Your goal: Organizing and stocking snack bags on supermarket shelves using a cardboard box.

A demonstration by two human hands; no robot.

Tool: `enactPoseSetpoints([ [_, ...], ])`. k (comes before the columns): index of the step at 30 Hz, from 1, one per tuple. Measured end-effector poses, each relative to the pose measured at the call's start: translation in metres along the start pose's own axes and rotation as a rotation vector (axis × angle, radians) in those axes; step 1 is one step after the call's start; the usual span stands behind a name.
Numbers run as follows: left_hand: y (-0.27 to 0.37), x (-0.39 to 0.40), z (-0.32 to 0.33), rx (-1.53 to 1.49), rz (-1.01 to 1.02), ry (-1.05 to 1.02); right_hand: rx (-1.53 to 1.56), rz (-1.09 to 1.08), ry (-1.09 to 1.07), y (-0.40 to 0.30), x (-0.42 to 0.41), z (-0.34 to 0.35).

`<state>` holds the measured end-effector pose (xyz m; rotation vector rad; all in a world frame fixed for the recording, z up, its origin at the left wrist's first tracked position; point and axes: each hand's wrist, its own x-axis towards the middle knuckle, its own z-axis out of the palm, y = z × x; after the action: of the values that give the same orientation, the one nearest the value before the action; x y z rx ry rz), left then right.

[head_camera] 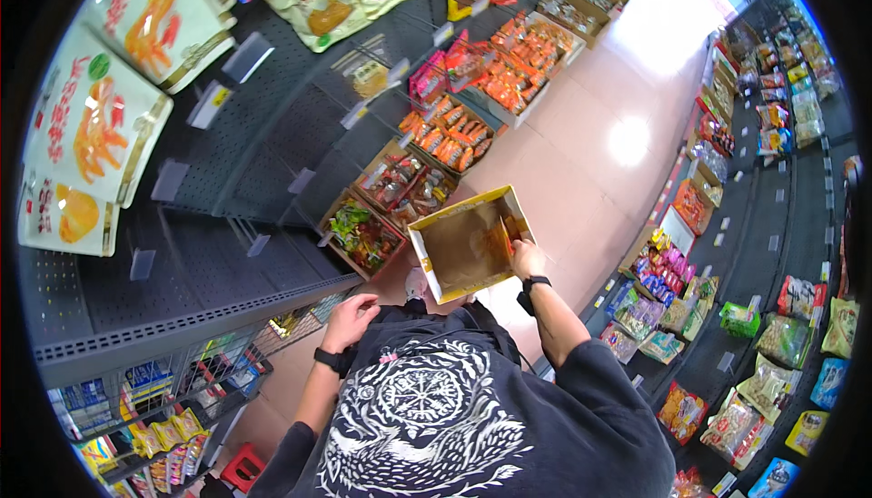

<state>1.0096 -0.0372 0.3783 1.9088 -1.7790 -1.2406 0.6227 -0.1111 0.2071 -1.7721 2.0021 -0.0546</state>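
In front of my waist is a yellow-edged cardboard box [470, 242], tilted so that its bare brown inside faces up. My right hand [528, 259] grips the right wall of this box, thumb over the rim. A yellow-orange piece shows inside near that hand; whether it is a flap or a packet is unclear. My left hand [351, 321] hangs loosely at the left of my waist, apart from the box, holding nothing visible. Nearest to it are the dark metal shelf edge [204, 324] and a carton of green and red wrapped sweets [364, 233].
Cartons of mixed packets [409, 184] and orange-wrapped snacks [449, 133] line the left shelf base. Large snack bags [102, 130] hang on hooks above. A tiled aisle [579, 150] runs forward beside a right shelf [742, 225]. A red stool [242, 467] stands behind at left.
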Motion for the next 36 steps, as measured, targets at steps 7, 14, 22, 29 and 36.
enactPoseSetpoints([
  [7, 0.004, 0.051, 0.017, 0.062, 0.342, -0.073, 0.388, -0.351, 0.276, -0.082, -0.076, -0.108],
  [14, 0.036, 0.056, -0.015, -0.368, 0.371, -0.163, 0.5, -0.606, 0.227, -0.205, -0.106, -0.178],
  [22, -0.098, 0.077, 0.002, -0.967, -0.138, 0.658, 0.407, -0.602, 0.0, -0.215, -0.107, -0.16],
  [29, -0.207, 0.108, -0.001, -1.015, -0.349, 1.104, 0.469, -0.52, -0.147, -0.179, -0.127, -0.131],
  [36, -0.211, 0.109, -0.019, -1.125, -0.259, 1.06, 0.41, -0.534, -0.11, -0.188, -0.125, -0.127],
])
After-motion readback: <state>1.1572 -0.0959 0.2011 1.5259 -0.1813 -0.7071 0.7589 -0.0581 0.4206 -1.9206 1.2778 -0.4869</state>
